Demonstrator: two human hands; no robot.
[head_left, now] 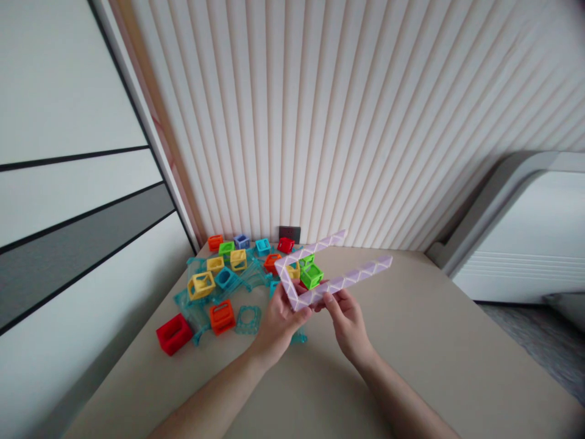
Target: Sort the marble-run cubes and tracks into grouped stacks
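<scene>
A lavender snake puzzle (pixel 351 280) with pale zigzag lines is held up over the table, bent into a U with two long arms pointing right and away. My left hand (pixel 280 317) grips it at the near left corner, its thumb on the near face. Farther along the near arm, my right hand (pixel 346 317) pinches it between thumb and fingers; some fingertips are hidden behind it. A bright green cube frame (pixel 311 275) shows between the two arms, beyond the puzzle.
Left of my hands, several coloured cube frames lie on and around translucent teal plastic pieces (pixel 196 311). A red block (pixel 174 334) sits nearest the left edge. A dark socket plate (pixel 289 234) is at the ribbed wall (pixel 292 122). The beige tabletop (pixel 439 341) extends right.
</scene>
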